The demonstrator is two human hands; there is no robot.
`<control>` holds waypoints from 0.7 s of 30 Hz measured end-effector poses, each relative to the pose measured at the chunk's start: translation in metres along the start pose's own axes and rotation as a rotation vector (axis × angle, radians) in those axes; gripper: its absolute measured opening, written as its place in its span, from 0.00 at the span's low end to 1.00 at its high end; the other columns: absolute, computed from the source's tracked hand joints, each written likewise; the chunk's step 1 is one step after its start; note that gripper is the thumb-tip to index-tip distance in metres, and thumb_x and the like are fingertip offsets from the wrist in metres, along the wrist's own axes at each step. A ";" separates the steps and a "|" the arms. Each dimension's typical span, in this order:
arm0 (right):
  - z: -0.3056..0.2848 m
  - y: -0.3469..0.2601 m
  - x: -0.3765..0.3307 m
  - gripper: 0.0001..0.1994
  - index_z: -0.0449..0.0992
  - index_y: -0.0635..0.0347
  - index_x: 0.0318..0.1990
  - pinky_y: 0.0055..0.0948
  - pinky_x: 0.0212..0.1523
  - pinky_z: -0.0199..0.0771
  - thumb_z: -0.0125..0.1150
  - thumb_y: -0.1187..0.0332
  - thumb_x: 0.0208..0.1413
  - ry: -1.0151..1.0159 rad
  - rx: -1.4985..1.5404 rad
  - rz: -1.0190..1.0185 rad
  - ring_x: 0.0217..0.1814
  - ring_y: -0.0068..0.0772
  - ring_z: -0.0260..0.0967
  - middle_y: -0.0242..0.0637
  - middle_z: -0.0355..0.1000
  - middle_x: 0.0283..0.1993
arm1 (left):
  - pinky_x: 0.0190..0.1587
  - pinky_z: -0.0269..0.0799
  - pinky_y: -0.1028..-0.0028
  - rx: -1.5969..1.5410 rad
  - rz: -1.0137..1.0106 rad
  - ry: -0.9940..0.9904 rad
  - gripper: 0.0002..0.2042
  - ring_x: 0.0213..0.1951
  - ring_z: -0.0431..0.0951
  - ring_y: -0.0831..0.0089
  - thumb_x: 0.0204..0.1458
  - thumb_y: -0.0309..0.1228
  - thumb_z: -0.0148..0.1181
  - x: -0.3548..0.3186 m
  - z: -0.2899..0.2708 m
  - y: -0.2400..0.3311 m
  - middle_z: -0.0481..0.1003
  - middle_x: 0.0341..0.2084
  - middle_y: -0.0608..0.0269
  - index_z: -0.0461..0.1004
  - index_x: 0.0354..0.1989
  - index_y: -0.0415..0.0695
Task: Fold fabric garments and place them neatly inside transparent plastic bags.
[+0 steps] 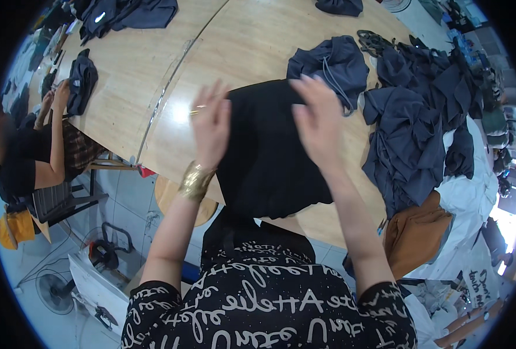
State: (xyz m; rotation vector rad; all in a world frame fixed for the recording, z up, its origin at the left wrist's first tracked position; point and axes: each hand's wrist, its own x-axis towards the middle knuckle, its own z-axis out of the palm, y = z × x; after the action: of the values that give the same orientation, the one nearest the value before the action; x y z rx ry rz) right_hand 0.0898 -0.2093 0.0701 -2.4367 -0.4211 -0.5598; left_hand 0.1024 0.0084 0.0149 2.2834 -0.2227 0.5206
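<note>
A folded black cloth garment lies in front of me on the pale wooden table, its lower part at the table's near edge. My left hand, with a ring and a wide gold bracelet on its wrist, is at the garment's left edge with fingers stretched out. My right hand is at the upper right edge, fingers spread and somewhat blurred. Neither hand grips the cloth; whether the palms touch it I cannot tell. Just beyond my right hand lies a dark grey garment with a drawstring.
Dark grey garments are heaped at the right, beside a brown folded garment and white sheeting. More dark clothing lies at the far left. A person sits at the left, handling dark cloth. A fan stands below.
</note>
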 end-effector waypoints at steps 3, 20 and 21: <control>0.084 0.064 -0.040 0.22 0.66 0.49 0.58 0.56 0.63 0.46 0.53 0.60 0.55 -0.199 -0.329 -0.036 0.68 0.43 0.49 0.37 0.58 0.64 | 0.65 0.42 0.61 0.458 -0.007 -0.179 0.22 0.64 0.52 0.53 0.59 0.41 0.45 -0.035 0.063 -0.047 0.55 0.63 0.57 0.60 0.61 0.51; 0.054 0.036 -0.137 0.27 0.65 0.67 0.53 0.34 0.53 0.65 0.57 0.53 0.55 -0.031 0.441 0.926 0.51 0.45 0.68 0.50 0.70 0.49 | 0.40 0.68 0.67 -0.186 -0.816 -0.653 0.28 0.36 0.75 0.60 0.59 0.51 0.42 -0.076 0.003 -0.085 0.75 0.35 0.43 0.73 0.43 0.33; 0.051 0.036 -0.136 0.26 0.66 0.65 0.53 0.35 0.55 0.63 0.57 0.54 0.55 -0.074 0.342 1.002 0.53 0.46 0.67 0.50 0.69 0.50 | 0.40 0.67 0.66 -0.124 -0.766 -0.659 0.27 0.36 0.74 0.59 0.60 0.50 0.42 -0.064 -0.004 -0.085 0.74 0.34 0.43 0.73 0.42 0.33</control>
State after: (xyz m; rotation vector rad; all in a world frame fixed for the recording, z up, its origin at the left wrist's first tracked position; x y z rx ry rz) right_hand 0.0026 -0.2284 -0.0501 -1.9941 0.6206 0.0460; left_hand 0.0704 0.0701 -0.0660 2.1303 0.2959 -0.6235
